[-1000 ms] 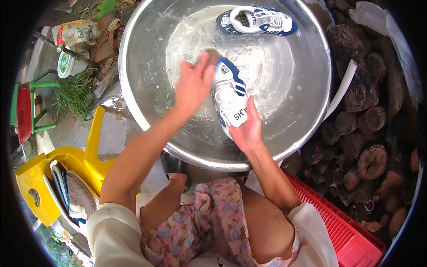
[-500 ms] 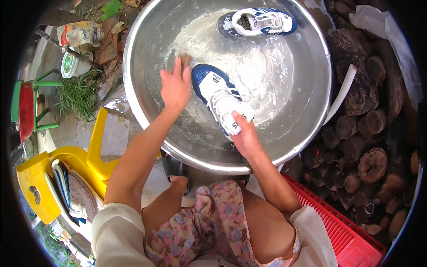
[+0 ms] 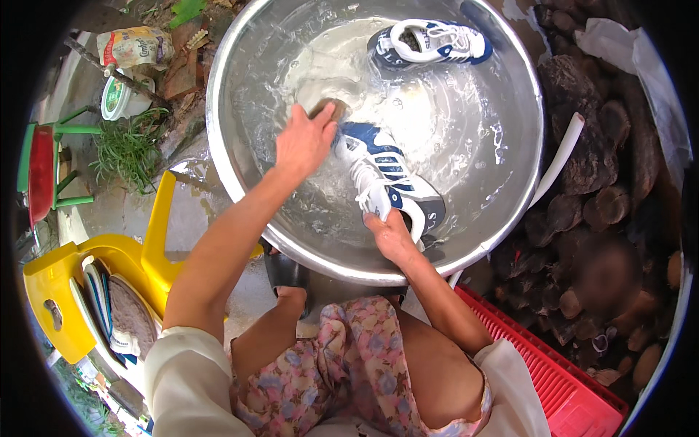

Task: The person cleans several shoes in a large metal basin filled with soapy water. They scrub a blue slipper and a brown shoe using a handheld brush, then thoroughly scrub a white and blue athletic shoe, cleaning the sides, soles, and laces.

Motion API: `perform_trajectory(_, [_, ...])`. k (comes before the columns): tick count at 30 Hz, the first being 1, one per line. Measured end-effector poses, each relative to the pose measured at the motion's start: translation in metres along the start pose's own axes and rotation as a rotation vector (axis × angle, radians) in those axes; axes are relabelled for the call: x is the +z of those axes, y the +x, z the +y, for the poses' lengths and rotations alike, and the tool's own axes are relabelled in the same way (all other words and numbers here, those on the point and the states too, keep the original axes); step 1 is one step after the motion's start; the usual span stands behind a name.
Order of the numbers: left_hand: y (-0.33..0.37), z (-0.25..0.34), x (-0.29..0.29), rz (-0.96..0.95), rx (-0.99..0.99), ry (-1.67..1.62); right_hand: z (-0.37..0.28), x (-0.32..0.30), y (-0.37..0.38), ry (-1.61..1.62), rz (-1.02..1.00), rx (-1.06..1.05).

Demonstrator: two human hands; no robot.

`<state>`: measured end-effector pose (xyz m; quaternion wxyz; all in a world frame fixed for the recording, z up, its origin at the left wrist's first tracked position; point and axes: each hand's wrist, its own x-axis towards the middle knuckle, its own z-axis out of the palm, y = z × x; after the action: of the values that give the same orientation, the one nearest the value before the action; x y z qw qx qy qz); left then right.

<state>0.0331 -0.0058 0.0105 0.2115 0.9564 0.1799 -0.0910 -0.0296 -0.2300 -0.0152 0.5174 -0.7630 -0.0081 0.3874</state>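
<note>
A wide metal basin (image 3: 520,211) holds cloudy water. My right hand (image 3: 392,234) grips a white and blue sneaker (image 3: 382,171) by its tongue near the ankle opening. The sneaker lies tilted in the water, its blue toe pointing away from me and partly under. Just left of that toe, my left hand (image 3: 306,142) has its fingers closed around a small brown brush (image 3: 332,109); the bristles are hidden. The matching sneaker (image 3: 433,42) rests sole down in the water at the basin's far right.
Stacked logs (image 3: 575,218) and a white pipe (image 3: 559,160) lie right of the basin, with a red plastic crate (image 3: 553,364) nearer me. On the left are a yellow plastic chair (image 3: 54,280), a white tub (image 3: 125,100) and a green and red stool (image 3: 42,175).
The held sneaker has turned and been lowered into the water, its toe swinging right. My left hand has moved right and slightly down with the brush. The other sneaker has drifted a little right.
</note>
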Motion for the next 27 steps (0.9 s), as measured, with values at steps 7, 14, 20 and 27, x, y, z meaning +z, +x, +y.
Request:
perform_trajectory(7, [-0.076, 0.052, 0.016, -0.042, 0.295, -0.319, -0.003, -0.012, 0.013, -0.237, -0.007, -0.304])
perform_trajectory(14, [-0.011, 0.001, 0.022, 0.228, 0.201, 0.177, -0.028, -0.025, 0.007, 0.585, -0.025, 0.091])
perform_trajectory(20, [-0.058, 0.066, 0.018, -0.128, 0.11, -0.394, -0.051, -0.028, 0.024, 1.351, -0.013, 0.159])
perform_trajectory(27, [-0.001, 0.029, 0.023, 0.118, 0.362, 0.202, -0.046, -0.01, 0.011, 1.298, -0.054, 0.07])
